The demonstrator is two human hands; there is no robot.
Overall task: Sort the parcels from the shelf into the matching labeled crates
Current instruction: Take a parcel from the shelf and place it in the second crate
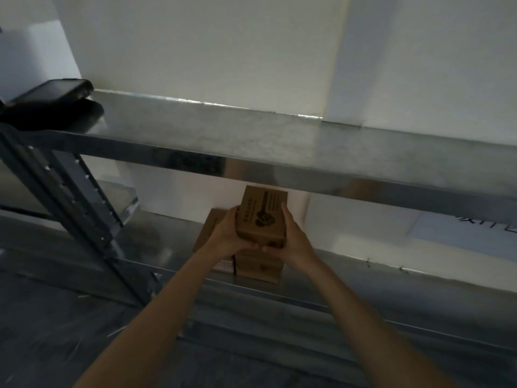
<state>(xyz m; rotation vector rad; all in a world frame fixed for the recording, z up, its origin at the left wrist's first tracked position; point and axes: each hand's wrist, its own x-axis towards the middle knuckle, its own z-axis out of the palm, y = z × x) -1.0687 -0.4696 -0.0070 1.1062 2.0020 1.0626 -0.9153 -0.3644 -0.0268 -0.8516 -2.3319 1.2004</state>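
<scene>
Your left hand (225, 238) and right hand (292, 240) clasped a small brown box (261, 217) from either side, just above the stack (258, 268) on the lower shelf (165, 239); you probably needed to draw it out level, clear of the upper shelf (279, 141), then check its label
</scene>
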